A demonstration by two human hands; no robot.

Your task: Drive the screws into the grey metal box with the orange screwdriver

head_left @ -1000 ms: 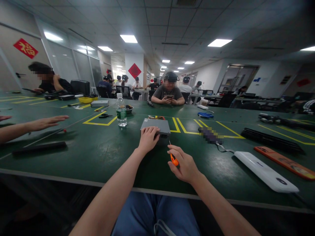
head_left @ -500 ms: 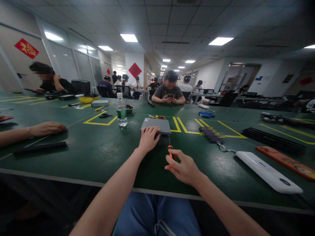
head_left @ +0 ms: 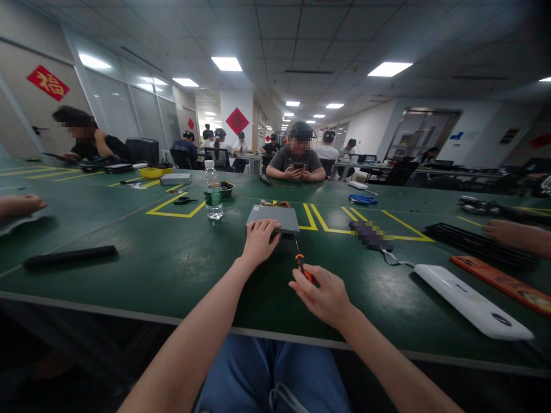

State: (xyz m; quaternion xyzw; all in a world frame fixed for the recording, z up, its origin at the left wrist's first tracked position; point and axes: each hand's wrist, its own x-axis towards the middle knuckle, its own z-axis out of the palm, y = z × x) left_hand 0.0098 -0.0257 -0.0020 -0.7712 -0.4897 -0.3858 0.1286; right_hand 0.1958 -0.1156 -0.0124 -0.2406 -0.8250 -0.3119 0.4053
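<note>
A grey metal box with wires at its back, which looks like a computer power supply unit (head_left: pixel 279 217), lies flat on the green table in front of me. My left hand (head_left: pixel 260 241) grips its near edge, with the fingers over the top. In my right hand (head_left: pixel 321 291) is an orange and black screwdriver (head_left: pixel 301 263), held between thumb and fingers. Its thin shaft points up at the box's near right corner. Whether the tip touches a screw is too small to tell.
Left of the box stands a water bottle (head_left: pixel 213 192). Rightward lie a white power bank-like device (head_left: pixel 471 301) with a cable, an orange phone (head_left: pixel 501 281) and a black slatted part (head_left: pixel 477 244). Other people's hands (head_left: pixel 516 235) (head_left: pixel 21 205) reach in at both sides. A black bar (head_left: pixel 71 257) lies left.
My right hand's fingers have shifted on the screwdriver, whose handle now tilts more to the right. The co-worker's hand at left has drawn back; another hand has come in at right.
</note>
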